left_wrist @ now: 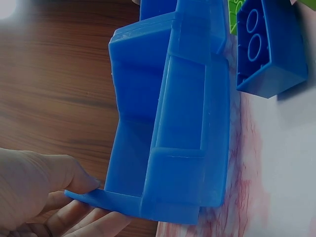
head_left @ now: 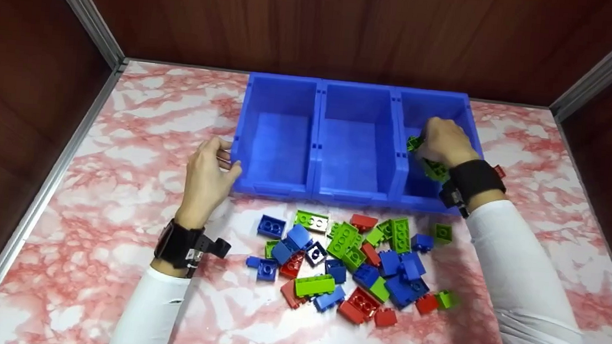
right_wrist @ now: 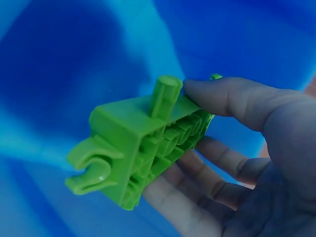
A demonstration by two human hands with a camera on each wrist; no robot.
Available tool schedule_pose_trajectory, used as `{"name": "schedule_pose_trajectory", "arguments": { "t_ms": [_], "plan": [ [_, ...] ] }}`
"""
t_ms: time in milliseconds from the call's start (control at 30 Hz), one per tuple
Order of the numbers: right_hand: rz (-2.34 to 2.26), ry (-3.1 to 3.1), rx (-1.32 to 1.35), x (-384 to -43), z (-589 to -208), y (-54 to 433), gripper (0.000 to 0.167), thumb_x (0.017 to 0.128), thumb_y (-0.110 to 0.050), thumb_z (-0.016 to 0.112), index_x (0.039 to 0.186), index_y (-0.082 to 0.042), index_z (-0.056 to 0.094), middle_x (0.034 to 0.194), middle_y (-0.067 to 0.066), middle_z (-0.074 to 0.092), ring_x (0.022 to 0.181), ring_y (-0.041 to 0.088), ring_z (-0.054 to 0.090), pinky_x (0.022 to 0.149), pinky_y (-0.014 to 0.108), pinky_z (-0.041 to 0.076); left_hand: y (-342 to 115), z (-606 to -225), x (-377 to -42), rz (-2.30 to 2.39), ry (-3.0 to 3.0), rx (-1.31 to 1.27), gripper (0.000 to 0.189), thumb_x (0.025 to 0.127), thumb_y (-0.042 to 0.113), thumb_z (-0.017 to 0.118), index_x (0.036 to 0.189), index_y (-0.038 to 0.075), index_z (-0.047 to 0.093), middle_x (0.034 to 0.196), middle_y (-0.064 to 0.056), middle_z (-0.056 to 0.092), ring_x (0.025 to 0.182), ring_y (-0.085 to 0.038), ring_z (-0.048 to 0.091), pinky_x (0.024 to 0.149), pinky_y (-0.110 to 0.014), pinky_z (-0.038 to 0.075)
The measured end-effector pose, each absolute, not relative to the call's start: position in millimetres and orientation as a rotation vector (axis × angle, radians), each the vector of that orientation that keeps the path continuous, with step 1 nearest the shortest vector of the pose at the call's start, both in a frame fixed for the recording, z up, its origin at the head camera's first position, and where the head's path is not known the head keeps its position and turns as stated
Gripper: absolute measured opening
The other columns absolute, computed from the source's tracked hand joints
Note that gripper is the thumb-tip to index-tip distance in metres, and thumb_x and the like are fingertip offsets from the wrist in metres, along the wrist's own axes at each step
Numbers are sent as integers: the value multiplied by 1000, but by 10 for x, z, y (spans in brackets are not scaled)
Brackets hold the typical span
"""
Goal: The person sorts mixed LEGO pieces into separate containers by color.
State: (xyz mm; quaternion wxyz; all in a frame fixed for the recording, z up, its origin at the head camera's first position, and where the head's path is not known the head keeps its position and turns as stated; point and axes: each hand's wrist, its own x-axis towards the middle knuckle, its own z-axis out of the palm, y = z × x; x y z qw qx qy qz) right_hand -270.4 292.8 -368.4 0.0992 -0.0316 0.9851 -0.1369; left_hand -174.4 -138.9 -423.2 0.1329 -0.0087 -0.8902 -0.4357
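A row of three joined blue bins [head_left: 312, 193] stands at the back of the tabletop. My left hand [head_left: 209, 172] pinches the outer side wall of the left bin [left_wrist: 113, 200], thumb over the rim and fingers outside. Inside the right bin my right hand [head_left: 445, 142] holds a green toy block [right_wrist: 118, 121] between thumb and fingers. This block has a hook-shaped clip [right_wrist: 89, 168] on one end, an upright peg [right_wrist: 165, 96] on its side and a hollow, ribbed underside. In the head view, the hand partly hides it.
In front of the bins lies a loose pile of red, blue and green building blocks [head_left: 343, 239], several overlapping. A red piece [head_left: 499, 171] shows just beyond my right wrist. Brown wood-grain panels [head_left: 318, 26] close off the back and sides of the marbled table [head_left: 138, 124].
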Motion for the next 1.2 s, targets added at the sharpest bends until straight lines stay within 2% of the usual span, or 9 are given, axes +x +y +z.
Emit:
{"name": "schedule_pose_trajectory", "arguments": {
  "t_ms": [100, 333, 600, 667, 767, 967, 1067, 1200],
  "plan": [
    [-394, 2873, -47, -2721, -3746, 2915, 31, 82, -17, 83, 98, 7, 73, 112, 33, 73, 101, 50, 69, 86, 65, 59, -1379, -4238, -1735, -1275, -2585, -30, 33, 88, -1, 72, 119, -6, 65, 113, -22, 69, 99, -36, 71, 92, -44, 62],
    [-328, 2794, -12, -2724, -3850, 2939, 48, 83, -19, 81, 117, 12, 67, 127, 39, 65, 111, 52, 63, 93, 69, 56, -1378, -4240, -1729, -1284, -2588, -30, 34, 88, -1, 72, 120, -7, 64, 113, -22, 68, 100, -35, 71, 92, -44, 62],
    [-334, 2803, -81, -2738, -3923, 2956, 40, 80, -15, 84, 109, 10, 72, 121, 37, 69, 106, 47, 65, 93, 64, 57, -1388, -4230, -1730, -1275, -2598, -32, 34, 88, -1, 72, 121, -6, 64, 113, -22, 68, 101, -36, 70, 93, -45, 61],
    [-340, 2801, -83, -2742, -3922, 2967, 39, 81, -17, 84, 108, 9, 72, 119, 35, 70, 102, 44, 64, 89, 63, 57, -1390, -4228, -1733, -1283, -2600, -30, 34, 89, -2, 72, 121, -7, 64, 114, -22, 68, 101, -36, 70, 93, -45, 62],
    [-347, 2819, -99, -2740, -3870, 2987, 46, 81, -20, 85, 113, 9, 70, 122, 36, 69, 104, 48, 66, 89, 64, 58, -1392, -4223, -1739, -1283, -2601, -25, 34, 89, -2, 72, 121, -7, 64, 114, -22, 68, 101, -36, 70, 93, -44, 62],
    [-328, 2898, -170, -2675, -3636, 3065, 56, 84, -25, 80, 127, 8, 66, 130, 40, 65, 117, 60, 62, 97, 70, 54, -1388, -4230, -1756, -1273, -2594, -31, 32, 89, 0, 72, 119, -7, 64, 113, -22, 68, 99, -36, 71, 93, -44, 61],
    [-329, 2931, -246, -2570, -3520, 3125, 52, 85, -25, 79, 126, 6, 67, 122, 36, 70, 112, 55, 66, 93, 69, 55, -1388, -4235, -1756, -1271, -2594, -35, 32, 89, 1, 72, 119, -6, 64, 113, -22, 68, 100, -35, 72, 93, -43, 61],
    [-357, 2958, -470, -2361, -3407, 3192, 40, 86, -19, 80, 119, 3, 69, 105, 27, 76, 96, 43, 73, 83, 62, 59, -1398, -4230, -1749, -1270, -2596, -30, 32, 89, 0, 72, 119, -6, 64, 113, -22, 68, 100, -36, 71, 93, -43, 62]
  ]
}}
